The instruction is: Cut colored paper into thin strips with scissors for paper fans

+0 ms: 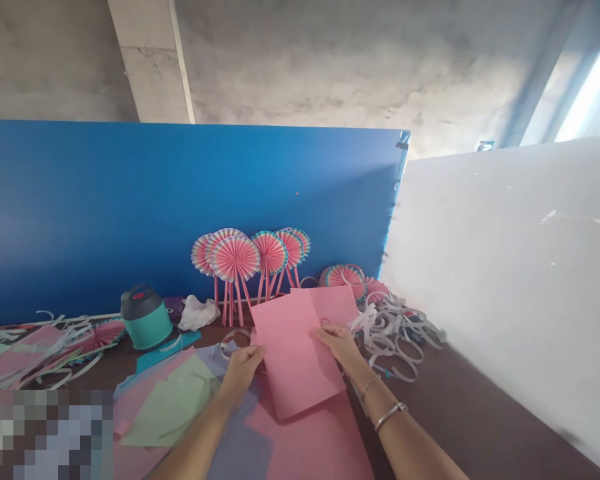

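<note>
A pink paper sheet (297, 360) is held up over the table, tilted towards me. My left hand (244, 371) is closed on its left edge, thumb and fingers pinched together. On the opposite side, my right hand (341, 345) pinches the sheet near its upper right edge. Behind it shows a second pink sheet (335, 304); whether a hand also holds that one I cannot tell. Below lies a larger pink sheet (320, 443) on the table. Green paper pieces (173, 403) lie left of my left forearm.
Pleated pink paper fans (236, 259) on sticks stand against a blue partition (130, 200). A teal and dark-grey container (145, 319) and crumpled white plastic (198, 313) are at the back left. Curled white strips (397, 337) heap up at the right. A white panel (510, 267) bounds the right side.
</note>
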Available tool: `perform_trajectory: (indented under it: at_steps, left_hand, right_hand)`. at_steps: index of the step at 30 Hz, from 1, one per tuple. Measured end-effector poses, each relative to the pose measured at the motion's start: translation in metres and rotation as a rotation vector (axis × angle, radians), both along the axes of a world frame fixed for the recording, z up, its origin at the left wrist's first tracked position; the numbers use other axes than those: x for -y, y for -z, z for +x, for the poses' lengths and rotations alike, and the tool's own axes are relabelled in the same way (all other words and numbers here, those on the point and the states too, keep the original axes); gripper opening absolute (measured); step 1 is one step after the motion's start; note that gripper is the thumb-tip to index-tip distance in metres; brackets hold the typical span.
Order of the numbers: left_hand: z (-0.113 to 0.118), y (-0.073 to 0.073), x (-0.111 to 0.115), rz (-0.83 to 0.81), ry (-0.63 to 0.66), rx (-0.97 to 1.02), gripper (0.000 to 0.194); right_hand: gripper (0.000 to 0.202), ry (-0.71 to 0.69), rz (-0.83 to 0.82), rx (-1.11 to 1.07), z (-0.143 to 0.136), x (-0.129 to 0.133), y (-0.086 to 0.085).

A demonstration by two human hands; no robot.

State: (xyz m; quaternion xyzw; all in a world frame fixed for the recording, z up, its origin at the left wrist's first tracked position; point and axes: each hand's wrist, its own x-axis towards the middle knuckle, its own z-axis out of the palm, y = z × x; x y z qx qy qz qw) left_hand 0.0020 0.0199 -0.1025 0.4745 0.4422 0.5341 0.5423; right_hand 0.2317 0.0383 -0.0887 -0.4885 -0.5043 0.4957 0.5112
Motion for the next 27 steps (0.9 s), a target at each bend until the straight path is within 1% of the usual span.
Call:
perform_trajectory:
  at_steps: [3,4,6,10,12,17,20,22,25,27]
  left_hand:
    - [-0.0010,-0.0015,-0.0009,0.054,0.009,-0.145,0.038]
    - [-0.0012,-0.0026,-0.0007,0.068,0.006,-0.165,0.040]
    - [-0.0009,-0.0041,0.0007,0.073,0.019,-0.165,0.042]
    - [0.0021,-0.0022,0.0039,0.007,0.145,-0.146,0.045]
    - [0.0029,0.0000,0.0038,-0.019,0.171,-0.174,0.046]
    - [-0.0002,0.0000,0.0004,0.041,0.072,-0.237,0.048]
    - [-0.0013,-0.0012,0.0000,0.041,0.061,-0.217,0.048]
    - [-0.0003,-0.0005,0.0004,0.012,0.102,-0.195,0.047]
    - [0.0021,0.0013,0.0015,-0.065,0.203,-0.187,0.046]
    - [0.0030,0.0009,0.0025,-0.075,0.217,-0.191,0.046]
  right_hand:
    - [0.047,0.005,-0.003,-0.001,-0.0001,0.0003,-0.0006]
    - [0.047,0.002,-0.003,0.000,0.0001,0.0006,-0.0005]
    - [0.046,0.000,0.001,0.003,0.0007,0.0009,-0.0001]
    - [0.045,0.023,0.018,-0.002,0.0020,0.0009,0.0003]
    - [0.045,0.033,0.022,-0.006,0.0018,0.0013,-0.0003]
    - [0.047,0.020,0.007,0.004,-0.0006,0.0030,-0.0019]
    - [0.049,0.021,0.014,0.017,-0.0015,0.0028,-0.0019]
    - [0.050,0.028,0.024,0.021,-0.0015,0.0022,-0.0017]
    - [0.049,0.030,0.028,0.026,-0.0009,0.0020,-0.0018]
    - [0.049,0.027,0.030,0.033,-0.0002,0.0025,-0.0026]
